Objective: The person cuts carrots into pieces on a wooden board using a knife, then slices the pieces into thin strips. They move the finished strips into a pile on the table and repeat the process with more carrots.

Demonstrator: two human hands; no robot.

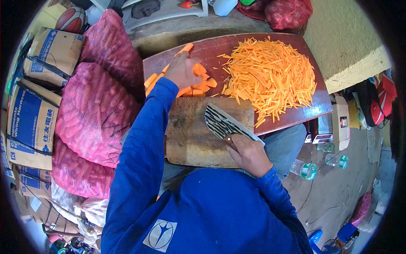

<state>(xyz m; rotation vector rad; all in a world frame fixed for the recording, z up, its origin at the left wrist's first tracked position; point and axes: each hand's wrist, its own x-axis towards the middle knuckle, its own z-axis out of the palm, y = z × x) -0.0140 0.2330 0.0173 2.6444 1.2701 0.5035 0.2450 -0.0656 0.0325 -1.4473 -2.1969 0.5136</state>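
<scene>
Fingers (185,55) of left hand (182,72) spread over carrot pieces (205,83) at tabletop's (207,50) left end; right hand (250,155) grips knife (224,123); shreds (270,76) heap rightward.

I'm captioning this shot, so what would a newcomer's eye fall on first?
Probably the big heap of orange carrot strips on the dark red table, right of centre. Next, the black-and-white patterned knife in the right hand, over the wooden board; then the bulging pink mesh sacks at the picture's left.
</scene>
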